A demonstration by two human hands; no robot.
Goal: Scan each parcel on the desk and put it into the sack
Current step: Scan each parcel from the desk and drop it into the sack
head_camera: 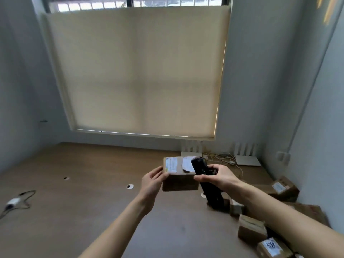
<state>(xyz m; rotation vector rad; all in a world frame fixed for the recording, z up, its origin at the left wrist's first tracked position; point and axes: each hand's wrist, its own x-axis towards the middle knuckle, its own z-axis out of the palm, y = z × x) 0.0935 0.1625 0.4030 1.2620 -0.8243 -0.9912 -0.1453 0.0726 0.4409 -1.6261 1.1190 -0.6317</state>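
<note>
My left hand (151, 180) holds a brown cardboard parcel (178, 181) by its left end, raised above the wooden desk (83, 192). White labels cover the parcel's top face. My right hand (217, 176) grips a black handheld scanner (202, 170), whose head lies over the right part of the parcel's top, above a torn label. Several more cardboard parcels (252, 229) lie on the desk at the right, under my right forearm. No sack is in view.
A white flat device (247, 160) and tangled cables (222, 157) sit at the desk's back right by the wall. A small adapter with a cord (12, 202) lies at the left edge. Round cable holes (130, 186) dot the desk. A blind covers the window.
</note>
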